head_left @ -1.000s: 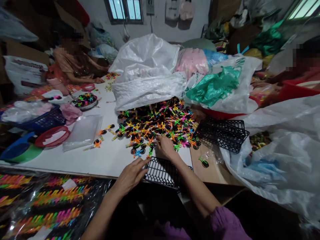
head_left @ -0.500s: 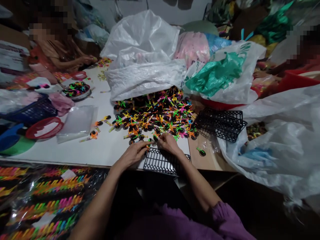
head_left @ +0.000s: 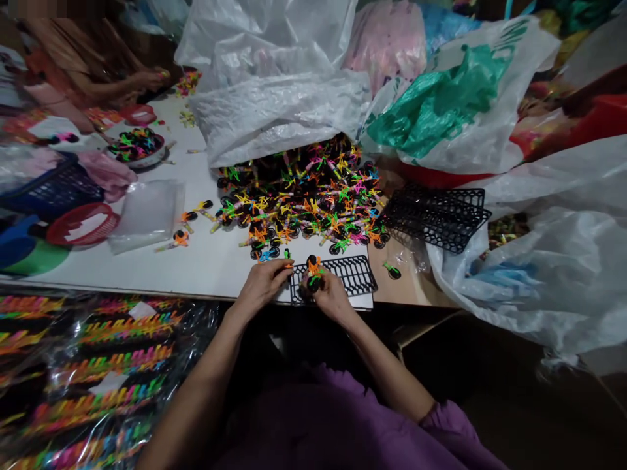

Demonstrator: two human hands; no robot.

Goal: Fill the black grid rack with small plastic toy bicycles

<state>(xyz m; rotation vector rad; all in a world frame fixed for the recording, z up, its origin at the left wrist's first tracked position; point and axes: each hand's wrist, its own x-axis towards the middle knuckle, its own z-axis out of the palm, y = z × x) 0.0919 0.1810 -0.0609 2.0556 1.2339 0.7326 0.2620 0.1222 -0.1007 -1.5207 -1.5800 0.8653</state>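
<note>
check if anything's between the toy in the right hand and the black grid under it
Nothing visible does. The right hand holds the small orange and black toy at the left end of the black grid. The left hand is beside it, not between, and the pile of toys lies beyond the grid.

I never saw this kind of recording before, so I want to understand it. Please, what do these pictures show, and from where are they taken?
One camera worn on a person's head looks down at that person's own bare hands. The right hand holds a small plastic toy with black wheels and orange parts above a black plastic grid rack. The left hand is beside the rack. On the white table lies a heap of similar colourful toys. Another person is at the upper left.
</note>
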